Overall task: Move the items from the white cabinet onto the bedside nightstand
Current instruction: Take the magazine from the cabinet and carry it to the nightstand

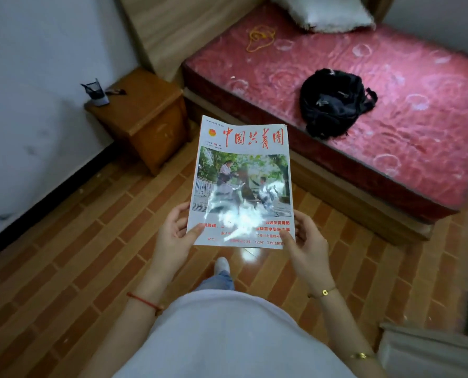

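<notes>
Left hand (176, 233) and right hand (301, 239) grasp the glossy magazine's (242, 184) near corners; red title, photo cover, glare.

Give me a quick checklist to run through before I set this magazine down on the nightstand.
1. Magazine held by both hands, left hand and right hand, at its bottom corners: ok.
2. Nightstand in view ahead-left: ok.
3. Free room on top beside the pen holder and the small dark item: ok.
4. Floor path to it clear: ok.
5. Magazine fits the free area fully: cannot tell.
</notes>
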A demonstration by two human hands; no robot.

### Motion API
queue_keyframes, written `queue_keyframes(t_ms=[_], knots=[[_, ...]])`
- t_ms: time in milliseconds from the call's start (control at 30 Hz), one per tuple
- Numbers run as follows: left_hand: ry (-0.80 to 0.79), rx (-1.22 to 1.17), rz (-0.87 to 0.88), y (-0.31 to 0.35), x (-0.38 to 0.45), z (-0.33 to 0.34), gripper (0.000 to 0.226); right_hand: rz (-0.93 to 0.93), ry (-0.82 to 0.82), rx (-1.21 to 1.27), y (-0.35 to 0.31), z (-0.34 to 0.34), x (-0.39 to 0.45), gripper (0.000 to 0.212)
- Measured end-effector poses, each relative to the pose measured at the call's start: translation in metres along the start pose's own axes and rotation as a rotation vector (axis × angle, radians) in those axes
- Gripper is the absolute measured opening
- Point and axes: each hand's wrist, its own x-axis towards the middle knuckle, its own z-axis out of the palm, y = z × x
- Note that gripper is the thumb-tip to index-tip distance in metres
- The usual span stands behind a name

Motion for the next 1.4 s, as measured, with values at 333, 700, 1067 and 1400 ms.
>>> queue_keyframes(t_ms=[333, 700, 1067, 1400], knots=[[0.163, -0.019, -0.032, 0.042, 0.144, -0.081, 0.048, -0.103, -0.159, -0.021, -0.073, 0.111, 0.165, 0.036], [0.348, -0.119, -0.081, 0.064, 0.322, -0.112, 0.047, -0.163, -0.335, -0.099, -0.115, 0.211, 0.371, 0.034], [0.495, -0.128, -0.063, 0.127, 0.547, -0.143, 0.048, -0.247, -0.488, -0.156, -0.192, 0.306, 0.619, 0.036], [0.588, -0.283, -0.189, 0.133, 0.73, -0.184, 0.052, -0.273, -0.576, -0.264, -0.223, 0.421, 0.797, 0.035]])
